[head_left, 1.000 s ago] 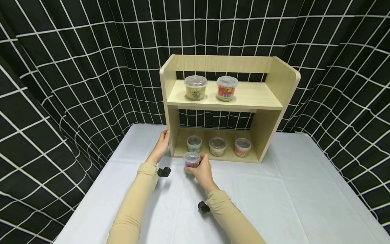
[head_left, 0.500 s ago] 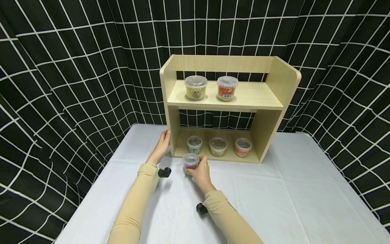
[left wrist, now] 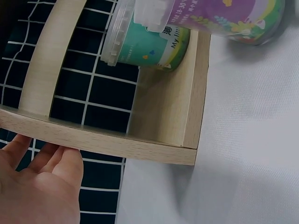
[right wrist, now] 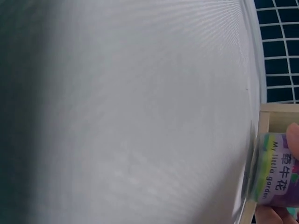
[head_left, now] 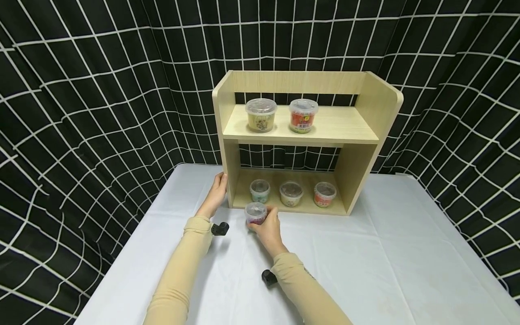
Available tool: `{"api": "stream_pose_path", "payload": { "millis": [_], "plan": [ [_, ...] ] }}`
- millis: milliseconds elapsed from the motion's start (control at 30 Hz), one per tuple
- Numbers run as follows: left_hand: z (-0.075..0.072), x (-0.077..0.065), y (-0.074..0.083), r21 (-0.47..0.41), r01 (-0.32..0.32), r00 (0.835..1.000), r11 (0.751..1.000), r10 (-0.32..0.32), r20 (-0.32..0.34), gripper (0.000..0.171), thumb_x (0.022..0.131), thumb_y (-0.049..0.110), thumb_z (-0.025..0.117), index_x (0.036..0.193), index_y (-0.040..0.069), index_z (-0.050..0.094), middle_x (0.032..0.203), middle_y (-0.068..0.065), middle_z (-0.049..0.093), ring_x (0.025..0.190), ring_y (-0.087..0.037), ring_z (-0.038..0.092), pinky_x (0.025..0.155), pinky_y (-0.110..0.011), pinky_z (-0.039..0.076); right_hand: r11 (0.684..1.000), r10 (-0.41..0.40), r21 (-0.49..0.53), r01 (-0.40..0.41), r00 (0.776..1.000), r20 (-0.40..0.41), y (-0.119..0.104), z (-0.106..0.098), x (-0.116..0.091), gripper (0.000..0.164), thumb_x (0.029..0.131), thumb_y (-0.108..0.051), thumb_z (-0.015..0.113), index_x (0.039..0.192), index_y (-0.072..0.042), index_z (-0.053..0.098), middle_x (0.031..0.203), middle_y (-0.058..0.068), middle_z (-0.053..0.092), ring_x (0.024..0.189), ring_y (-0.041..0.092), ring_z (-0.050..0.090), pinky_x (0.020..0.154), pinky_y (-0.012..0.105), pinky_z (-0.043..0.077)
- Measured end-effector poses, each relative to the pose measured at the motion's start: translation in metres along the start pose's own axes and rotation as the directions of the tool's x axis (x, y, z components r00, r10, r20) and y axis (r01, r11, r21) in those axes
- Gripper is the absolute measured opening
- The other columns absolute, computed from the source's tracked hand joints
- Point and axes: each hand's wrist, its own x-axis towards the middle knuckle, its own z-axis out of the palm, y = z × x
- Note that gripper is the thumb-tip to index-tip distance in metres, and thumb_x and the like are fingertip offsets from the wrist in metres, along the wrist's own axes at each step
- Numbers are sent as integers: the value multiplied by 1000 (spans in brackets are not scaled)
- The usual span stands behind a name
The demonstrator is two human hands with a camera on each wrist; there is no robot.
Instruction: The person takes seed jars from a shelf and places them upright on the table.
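My right hand (head_left: 270,232) grips a small purple-labelled plastic tub (head_left: 255,211) with a clear lid, thumb on the near side and fingers round the far side. This tub is just in front of the lower left of a two-tier wooden shelf (head_left: 300,140). In the right wrist view its label (right wrist: 278,170) reads "My little garden". My left hand (head_left: 213,197) touches the outside of the shelf's left side panel (left wrist: 103,140), fingers against the wood. Right behind the purple tub, a teal-labelled tub (head_left: 260,193) stands on the bottom board.
A cream tub (head_left: 290,195) and a red-labelled tub (head_left: 324,195) stand farther right on the bottom board. The upper board bears a yellow tub (head_left: 261,116) and a red tub (head_left: 303,116). White cloth (head_left: 365,262) covers the table; black gridded curtains (head_left: 101,113) surround it.
The purple tub in my right hand shifts slightly left, then stays nearly in place before the shelf. My left hand keeps its spot on the side panel.
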Motion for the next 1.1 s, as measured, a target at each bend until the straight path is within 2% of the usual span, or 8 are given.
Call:
{"api": "stream_pose_path", "payload": {
  "millis": [400, 667, 800, 933, 1033, 1100],
  "plan": [
    [1, 2, -1, 2, -9, 999, 1000, 10, -31, 56, 101, 41, 26, 143, 5, 21, 145, -19, 25, 131, -32, 26, 106, -44, 24, 999, 42, 0, -42, 999, 17, -2, -2, 0, 84, 61, -2, 84, 125, 4, 30, 125, 31, 43, 118, 45, 42, 99, 50, 33],
    [3, 1, -1, 4, 4, 1000, 1000, -4, -4, 56, 102, 41, 23, 144, 4, 16, 147, -18, 21, 132, -31, 23, 106, -44, 24, 998, 61, -34, -61, 998, 6, 2, 0, 2, 97, 57, -3, 87, 133, 1, 26, 128, 31, 43, 117, 45, 43, 100, 50, 32],
    [3, -1, -1, -9, -2, 1000, 1000, 2, -4, 56, 102, 40, 24, 144, 4, 17, 147, -18, 21, 133, -31, 23, 106, -44, 24, 997, 61, -45, -60, 998, 22, 2, 0, 2, 94, 58, -3, 87, 131, 2, 27, 128, 32, 41, 119, 45, 41, 100, 50, 32],
    [3, -8, 11, -39, 12, 1000, 999, -12, 9, 53, 103, 35, 24, 144, 2, 16, 147, -20, 19, 133, -33, 22, 106, -45, 23, 996, 53, -68, -50, 998, 33, 1, 0, 2, 89, 59, -4, 86, 128, 4, 30, 128, 31, 41, 120, 44, 40, 101, 49, 32],
    [2, -7, 11, -39, 23, 1000, 999, -23, 10, 53, 103, 34, 23, 145, 3, 15, 148, -19, 18, 133, -33, 21, 107, -45, 22, 996, 46, -80, -43, 998, 40, 1, 0, 1, 87, 59, -5, 86, 125, 5, 31, 128, 30, 41, 120, 44, 40, 101, 49, 31],
    [2, -3, 2, -30, 13, 1000, 999, -13, 3, 55, 102, 38, 24, 145, 4, 16, 148, -18, 19, 133, -32, 22, 106, -45, 22, 996, 40, -82, -36, 998, 43, 1, 0, 1, 85, 59, -4, 86, 124, 5, 32, 127, 30, 42, 120, 44, 40, 101, 49, 31]
  ]
}}
